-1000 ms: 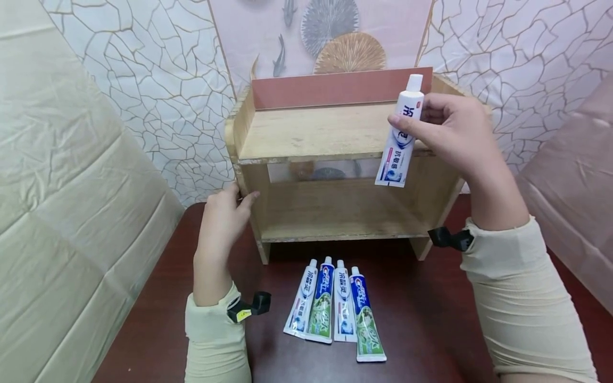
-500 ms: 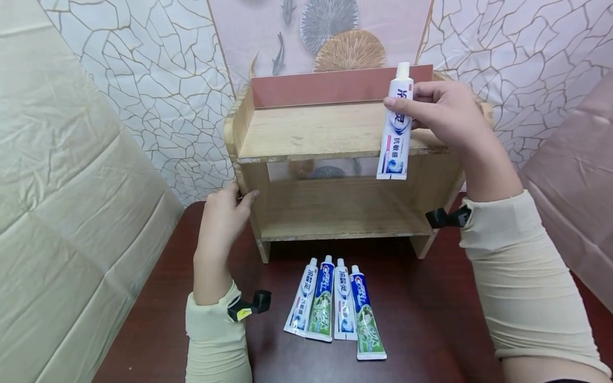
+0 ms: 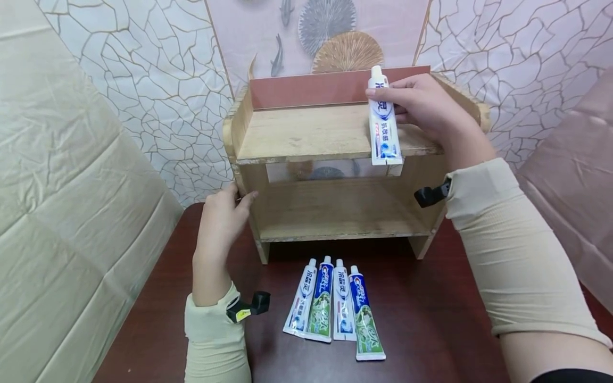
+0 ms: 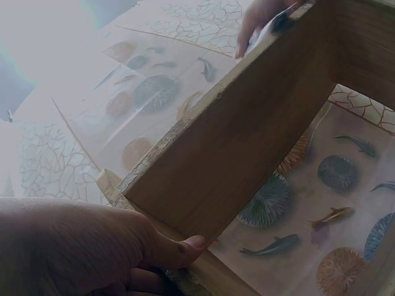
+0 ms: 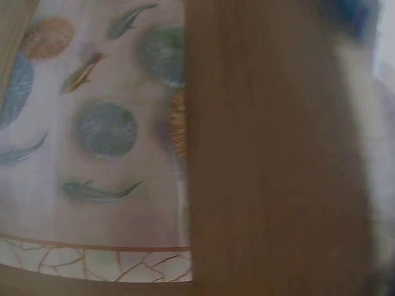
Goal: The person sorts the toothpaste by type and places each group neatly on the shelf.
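Note:
In the head view my right hand [image 3: 426, 109] pinches a white toothpaste tube [image 3: 384, 127], cap up and crimped end down, over the front of the upper shelf. The thumb lies across the tube's front; the other fingers are behind it. My left hand [image 3: 222, 221] grips the left side panel of the small wooden shelf [image 3: 297, 133], thumb on the panel's front edge. In the left wrist view that thumb [image 4: 192, 242] presses the wood. The right wrist view mostly shows the shelf board [image 5: 278, 154], blurred.
Several toothpaste tubes lie fanned out on the dark red table [image 3: 431, 319] in front of the shelf, among them a white tube [image 3: 301, 303] and a blue-green tube [image 3: 367, 324]. A reddish panel [image 3: 306, 91] stands along the shelf's back. Patterned wall covering rises behind.
My right hand has carried the toothpaste tube leftward, rising at first and then dipping lower over the upper shelf. The left hand and the tubes on the table have stayed put.

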### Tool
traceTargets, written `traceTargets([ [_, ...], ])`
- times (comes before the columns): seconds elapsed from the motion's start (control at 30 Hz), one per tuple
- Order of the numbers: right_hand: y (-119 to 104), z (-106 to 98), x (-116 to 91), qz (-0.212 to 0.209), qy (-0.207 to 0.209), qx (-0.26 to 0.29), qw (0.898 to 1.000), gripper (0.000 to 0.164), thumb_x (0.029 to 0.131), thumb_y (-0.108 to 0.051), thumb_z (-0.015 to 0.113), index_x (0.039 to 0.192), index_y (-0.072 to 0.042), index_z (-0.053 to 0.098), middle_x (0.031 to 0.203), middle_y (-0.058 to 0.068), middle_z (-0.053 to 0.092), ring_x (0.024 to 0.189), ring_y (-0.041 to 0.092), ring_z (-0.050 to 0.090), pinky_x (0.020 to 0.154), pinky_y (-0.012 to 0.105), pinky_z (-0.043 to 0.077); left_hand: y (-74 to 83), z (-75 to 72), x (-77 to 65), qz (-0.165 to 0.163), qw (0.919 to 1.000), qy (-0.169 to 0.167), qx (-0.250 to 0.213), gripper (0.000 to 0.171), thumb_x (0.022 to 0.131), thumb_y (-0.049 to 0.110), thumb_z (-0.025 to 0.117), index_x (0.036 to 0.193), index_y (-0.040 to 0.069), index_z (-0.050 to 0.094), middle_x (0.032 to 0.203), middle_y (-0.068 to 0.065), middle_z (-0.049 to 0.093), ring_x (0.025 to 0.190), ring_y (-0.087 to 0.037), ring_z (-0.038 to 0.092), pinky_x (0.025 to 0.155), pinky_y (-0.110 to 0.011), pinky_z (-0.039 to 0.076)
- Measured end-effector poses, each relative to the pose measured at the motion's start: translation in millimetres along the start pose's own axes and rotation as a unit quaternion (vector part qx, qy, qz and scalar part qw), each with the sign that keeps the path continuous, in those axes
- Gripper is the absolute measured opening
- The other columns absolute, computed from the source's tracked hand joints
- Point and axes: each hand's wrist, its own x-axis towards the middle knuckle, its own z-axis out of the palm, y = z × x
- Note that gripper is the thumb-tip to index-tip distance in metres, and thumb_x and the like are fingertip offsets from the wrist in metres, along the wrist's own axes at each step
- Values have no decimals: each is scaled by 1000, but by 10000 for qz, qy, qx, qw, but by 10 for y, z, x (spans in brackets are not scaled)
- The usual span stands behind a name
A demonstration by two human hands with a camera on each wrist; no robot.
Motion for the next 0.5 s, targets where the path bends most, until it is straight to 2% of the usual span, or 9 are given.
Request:
traceTargets([
  [0.13, 31, 32, 101, 257, -35, 181, 9995, 33, 85, -35, 82, 93, -4, 74, 76, 2, 73, 63, 10, 68, 62, 23, 55, -6, -1, 3, -16, 10000, -55, 10, 29, 101, 34, 61, 100, 4, 65, 89, -13, 69, 75, -28, 60, 65, -41, 47],
  [0.23, 42, 35, 102, 249, 73, 158, 9995, 33, 85, -36, 83, 89, -4, 74, 72, 2, 72, 59, 10, 68, 58, 22, 54, -5, -10, 12, 6, 10000, -54, 33, 30, 101, 34, 61, 97, 5, 64, 84, -12, 67, 72, -28, 57, 63, -40, 46],
  [0.5, 109, 12, 23, 72, 320, 90, 9994, 34, 85, -38, 82, 80, -5, 72, 62, 0, 68, 47, 7, 58, 47, 20, 46, -9, 13, 1, 24, 10000, -35, 39, 30, 101, 34, 61, 102, 4, 66, 94, -15, 72, 81, -30, 64, 70, -44, 49],
])
